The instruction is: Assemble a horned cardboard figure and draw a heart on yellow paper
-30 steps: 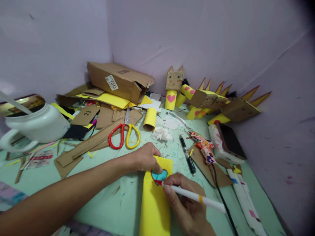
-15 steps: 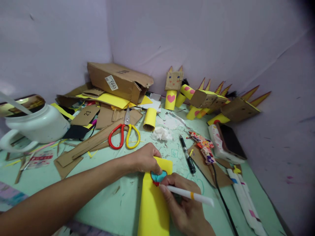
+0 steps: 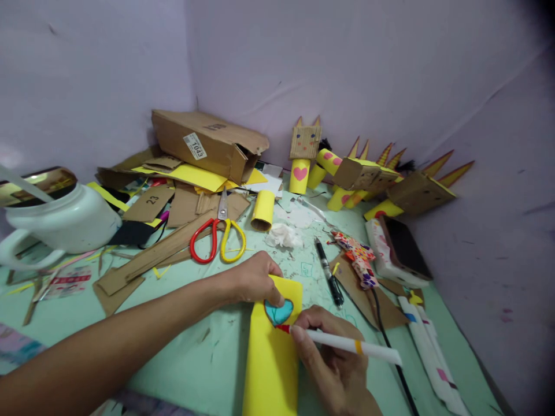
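Note:
A long strip of yellow paper (image 3: 271,364) lies in front of me, with a blue heart (image 3: 277,312) outlined in dark near its far end. My left hand (image 3: 258,280) pinches that far end, its thumb lying on the heart's upper edge. Between the fingers of my right hand (image 3: 333,352) is a white marker (image 3: 342,341) with an orange band. The marker's red tip is at the heart's lower point. Both palms are hidden.
Scissors (image 3: 219,231) with red and yellow handles lie beyond my left arm, near a yellow tube (image 3: 262,211) and crumpled tissue (image 3: 284,236). A black pen (image 3: 329,271), glue gun (image 3: 358,260) and phone (image 3: 405,248) are at right. Cardboard figures (image 3: 306,150) stand behind; a white pot (image 3: 63,216) is left.
My right hand has shifted slightly right with the marker, baring more of the heart's lower part. My left hand keeps its hold on the paper.

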The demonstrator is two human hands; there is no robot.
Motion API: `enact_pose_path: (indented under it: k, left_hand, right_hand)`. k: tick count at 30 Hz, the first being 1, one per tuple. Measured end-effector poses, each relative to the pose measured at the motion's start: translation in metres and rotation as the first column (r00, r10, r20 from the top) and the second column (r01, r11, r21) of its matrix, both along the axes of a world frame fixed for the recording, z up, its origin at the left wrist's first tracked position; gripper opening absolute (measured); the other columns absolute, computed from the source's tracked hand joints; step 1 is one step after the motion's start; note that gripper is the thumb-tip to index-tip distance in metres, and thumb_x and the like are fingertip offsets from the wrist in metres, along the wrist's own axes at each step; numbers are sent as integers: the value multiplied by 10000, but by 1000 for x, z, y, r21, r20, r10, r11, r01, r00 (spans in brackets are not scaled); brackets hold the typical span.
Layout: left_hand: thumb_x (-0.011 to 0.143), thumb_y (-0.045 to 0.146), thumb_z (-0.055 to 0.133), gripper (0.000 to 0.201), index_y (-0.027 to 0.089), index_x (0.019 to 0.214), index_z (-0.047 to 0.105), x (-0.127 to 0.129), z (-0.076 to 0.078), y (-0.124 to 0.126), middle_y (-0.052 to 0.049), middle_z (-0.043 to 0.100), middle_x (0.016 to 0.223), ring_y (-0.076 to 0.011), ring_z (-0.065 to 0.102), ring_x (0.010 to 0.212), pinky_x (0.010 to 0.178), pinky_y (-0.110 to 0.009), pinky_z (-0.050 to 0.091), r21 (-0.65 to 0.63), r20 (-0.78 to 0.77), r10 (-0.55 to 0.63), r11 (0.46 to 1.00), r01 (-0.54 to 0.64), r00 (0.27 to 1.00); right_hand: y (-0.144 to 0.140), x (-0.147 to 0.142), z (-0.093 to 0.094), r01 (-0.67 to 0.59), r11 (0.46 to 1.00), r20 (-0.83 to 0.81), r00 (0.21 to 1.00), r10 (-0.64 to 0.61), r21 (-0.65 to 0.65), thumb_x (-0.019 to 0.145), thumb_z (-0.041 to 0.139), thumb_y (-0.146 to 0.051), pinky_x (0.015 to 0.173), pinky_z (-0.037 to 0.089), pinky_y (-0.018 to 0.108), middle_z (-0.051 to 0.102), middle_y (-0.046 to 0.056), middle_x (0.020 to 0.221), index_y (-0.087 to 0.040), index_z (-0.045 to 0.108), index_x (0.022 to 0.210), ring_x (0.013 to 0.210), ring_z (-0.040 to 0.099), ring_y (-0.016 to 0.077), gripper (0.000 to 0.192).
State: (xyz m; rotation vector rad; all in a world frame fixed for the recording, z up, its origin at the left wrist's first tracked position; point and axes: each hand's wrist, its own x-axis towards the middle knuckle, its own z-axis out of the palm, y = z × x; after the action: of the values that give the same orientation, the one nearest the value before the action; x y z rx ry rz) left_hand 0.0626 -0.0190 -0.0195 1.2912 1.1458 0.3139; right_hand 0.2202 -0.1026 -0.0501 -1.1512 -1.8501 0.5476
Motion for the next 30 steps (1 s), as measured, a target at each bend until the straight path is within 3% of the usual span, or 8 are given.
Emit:
enact_pose_path:
  k: [4,10,14,18,24,30]
  left_hand:
    - [456,111,621,94,137,449,531,0,1,0,50,492,416,-87,429,402,383,-203,336,-8,5,5,1000,-5,1000]
    - [455,105,616,81,136,455,541,0,1,-1,52,495,415,-85,426,397,377,-202,327,-11,-1,5,1000,-5,1000]
    - [453,115,627,90,134,461,539,0,2,-1,54,491,422,-87,425,405,386,-207,335,-9,-1,3,1000,-3,1000]
    - [455,122,623,91,133,456,533,0,2,0,51,493,425,-89,424,406,394,-215,339,-8,-1,11,1000,-11,1000]
    - [460,111,610,75,134,462,539,0,1,0,45,500,427,-91,439,411,403,-213,348,-7,3,6,1000,-6,1000]
    - [463,104,606,78,136,454,535,0,3,-1,54,466,405,-82,410,399,378,-201,304,14,-28,-8,1000,8,1000]
  right_hand:
    - [0,-1,-2,-41,999,55,998,40,18,789,528,-220,441,373,225,582,10,550,-181,592,673,482,523,131,139]
    - [4,-4,-2,-106,992,62,992,110,-61,796,514,-185,431,368,219,586,12,561,-174,584,700,475,525,123,119]
    - [2,-2,0,-73,995,31,997,76,-69,807,501,-206,404,319,217,519,-16,500,-177,558,651,425,460,104,169]
    - [-1,0,1,27,999,16,1000,-27,-21,796,515,-199,426,340,227,554,-4,538,-193,572,672,483,516,130,136]
    - [2,-4,1,-143,983,75,988,135,116,753,543,-109,504,432,238,634,10,653,-198,580,817,559,596,139,117]
    - [4,-8,3,-175,971,101,982,160,163,746,525,-87,526,460,254,649,32,684,-186,564,879,587,615,158,170]
